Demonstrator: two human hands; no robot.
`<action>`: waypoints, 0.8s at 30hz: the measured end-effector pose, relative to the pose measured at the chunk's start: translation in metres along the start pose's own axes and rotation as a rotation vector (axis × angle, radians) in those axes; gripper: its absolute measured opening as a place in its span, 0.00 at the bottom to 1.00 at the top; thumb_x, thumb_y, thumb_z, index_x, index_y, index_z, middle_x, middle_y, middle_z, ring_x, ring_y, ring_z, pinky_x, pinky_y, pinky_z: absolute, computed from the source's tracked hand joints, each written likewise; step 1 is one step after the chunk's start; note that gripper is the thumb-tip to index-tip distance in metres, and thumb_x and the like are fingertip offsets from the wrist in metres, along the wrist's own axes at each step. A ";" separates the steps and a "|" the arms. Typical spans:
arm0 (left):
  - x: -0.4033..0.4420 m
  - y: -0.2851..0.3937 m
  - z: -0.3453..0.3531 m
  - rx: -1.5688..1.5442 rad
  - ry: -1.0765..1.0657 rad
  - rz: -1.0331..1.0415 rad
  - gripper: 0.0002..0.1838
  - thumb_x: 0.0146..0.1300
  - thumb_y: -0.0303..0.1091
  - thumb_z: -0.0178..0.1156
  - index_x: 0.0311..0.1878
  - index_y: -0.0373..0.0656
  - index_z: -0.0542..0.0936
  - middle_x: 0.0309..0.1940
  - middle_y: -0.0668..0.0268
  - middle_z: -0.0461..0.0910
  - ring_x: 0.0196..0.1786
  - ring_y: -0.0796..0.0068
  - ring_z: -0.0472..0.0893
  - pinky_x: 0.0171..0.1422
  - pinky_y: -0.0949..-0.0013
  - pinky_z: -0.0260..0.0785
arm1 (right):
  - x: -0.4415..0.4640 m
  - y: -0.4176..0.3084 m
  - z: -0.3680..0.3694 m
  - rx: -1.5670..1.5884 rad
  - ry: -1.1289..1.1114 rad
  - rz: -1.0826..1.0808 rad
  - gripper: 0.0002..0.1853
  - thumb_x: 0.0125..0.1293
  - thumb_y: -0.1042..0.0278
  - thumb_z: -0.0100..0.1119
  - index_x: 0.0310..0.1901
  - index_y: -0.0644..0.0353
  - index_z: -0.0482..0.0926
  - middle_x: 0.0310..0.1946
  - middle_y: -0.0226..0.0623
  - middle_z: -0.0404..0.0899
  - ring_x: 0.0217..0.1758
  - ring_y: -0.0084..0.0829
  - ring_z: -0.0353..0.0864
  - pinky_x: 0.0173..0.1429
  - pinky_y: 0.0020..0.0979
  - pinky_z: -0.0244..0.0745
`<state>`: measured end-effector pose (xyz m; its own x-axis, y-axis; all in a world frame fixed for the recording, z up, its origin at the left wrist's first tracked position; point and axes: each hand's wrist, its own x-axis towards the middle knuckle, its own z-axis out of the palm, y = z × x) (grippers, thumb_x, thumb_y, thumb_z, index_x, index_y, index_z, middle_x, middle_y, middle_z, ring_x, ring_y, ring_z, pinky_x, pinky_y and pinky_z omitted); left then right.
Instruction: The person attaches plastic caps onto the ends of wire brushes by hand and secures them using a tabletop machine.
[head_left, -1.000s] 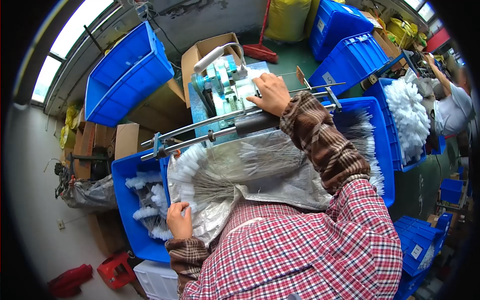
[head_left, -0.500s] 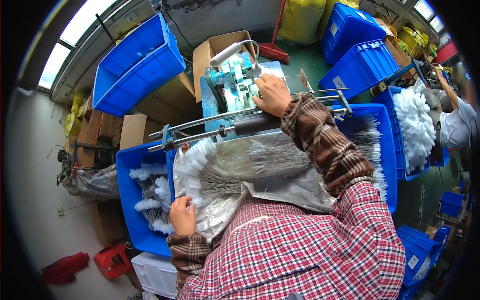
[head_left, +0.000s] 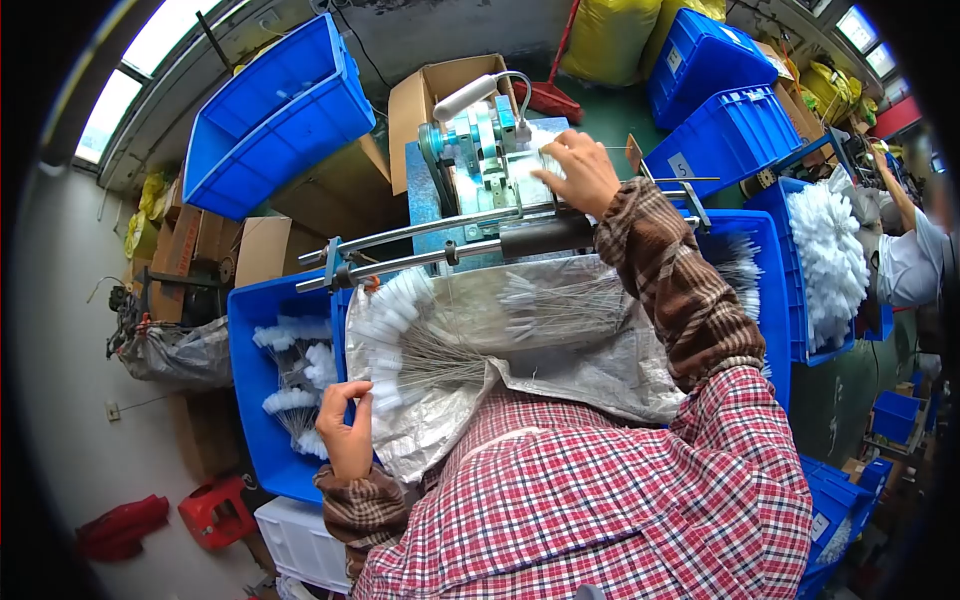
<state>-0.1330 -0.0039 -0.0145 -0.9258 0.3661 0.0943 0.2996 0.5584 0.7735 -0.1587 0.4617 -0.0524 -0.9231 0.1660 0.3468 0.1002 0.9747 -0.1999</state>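
My right hand [head_left: 585, 172] is at the right side of a small bench machine [head_left: 487, 150], its fingers curled in. A thin wire shows beside these fingers, but what they grip is hidden. My left hand [head_left: 347, 432] has thumb and forefinger brought together at the left edge of a fan of wire brushes [head_left: 405, 310]. White bristle heads touch or lie close to those fingertips; I cannot tell whether one is pinched. The brushes, with white heads and thin wire stems, lie on a grey plastic sheet [head_left: 425, 440] over my lap. More brushes [head_left: 560, 305] lie to their right.
Metal rods with a dark foam sleeve [head_left: 545, 237] cross between me and the machine. Blue bins with brushes stand at left [head_left: 250, 430] and right [head_left: 775, 300]. A white lamp [head_left: 465, 98] hangs over the machine. A co-worker's arm [head_left: 897, 190] shows at far right.
My right hand has moved right, away from the machine's middle, uncovering more of it. My left hand has shifted slightly left and down, with thumb and forefinger more clearly drawn together.
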 end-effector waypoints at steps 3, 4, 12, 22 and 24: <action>0.002 0.013 -0.011 -0.106 0.040 0.016 0.08 0.57 0.15 0.61 0.38 0.37 0.79 0.35 0.63 0.78 0.40 0.70 0.78 0.49 0.71 0.69 | 0.012 0.022 0.007 -0.066 -0.019 0.010 0.09 0.63 0.65 0.59 0.41 0.55 0.85 0.39 0.38 0.82 0.45 0.41 0.77 0.53 0.40 0.72; 0.002 0.014 -0.015 -0.140 0.059 0.032 0.08 0.57 0.15 0.60 0.38 0.37 0.79 0.36 0.63 0.78 0.41 0.71 0.78 0.50 0.71 0.69 | 0.012 0.022 0.007 -0.080 -0.043 0.002 0.09 0.63 0.66 0.58 0.41 0.55 0.85 0.38 0.38 0.81 0.44 0.41 0.78 0.52 0.40 0.72; 0.003 0.011 -0.027 -0.418 0.168 0.049 0.07 0.64 0.14 0.53 0.42 0.35 0.75 0.42 0.64 0.74 0.45 0.77 0.75 0.56 0.74 0.65 | 0.020 0.019 0.004 -0.104 -0.068 -0.045 0.09 0.64 0.68 0.56 0.42 0.59 0.83 0.36 0.40 0.80 0.44 0.41 0.78 0.51 0.40 0.73; 0.017 0.016 0.001 -0.931 0.060 -0.124 0.06 0.66 0.19 0.52 0.44 0.38 0.73 0.40 0.61 0.77 0.46 0.71 0.78 0.57 0.68 0.70 | -0.003 -0.016 -0.008 -0.033 -0.060 0.032 0.24 0.57 0.50 0.68 0.44 0.64 0.79 0.40 0.44 0.77 0.49 0.43 0.76 0.53 0.43 0.69; 0.036 0.042 0.011 -0.982 -0.035 -0.096 0.06 0.66 0.19 0.53 0.45 0.38 0.72 0.41 0.62 0.76 0.47 0.71 0.78 0.58 0.66 0.70 | -0.004 -0.016 -0.004 -0.032 -0.026 0.032 0.21 0.56 0.54 0.68 0.43 0.63 0.78 0.40 0.43 0.77 0.48 0.43 0.76 0.52 0.43 0.68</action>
<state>-0.1510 0.0406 0.0142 -0.9241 0.3823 -0.0029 -0.1160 -0.2732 0.9549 -0.1555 0.4457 -0.0465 -0.9287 0.1932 0.3165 0.1408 0.9734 -0.1809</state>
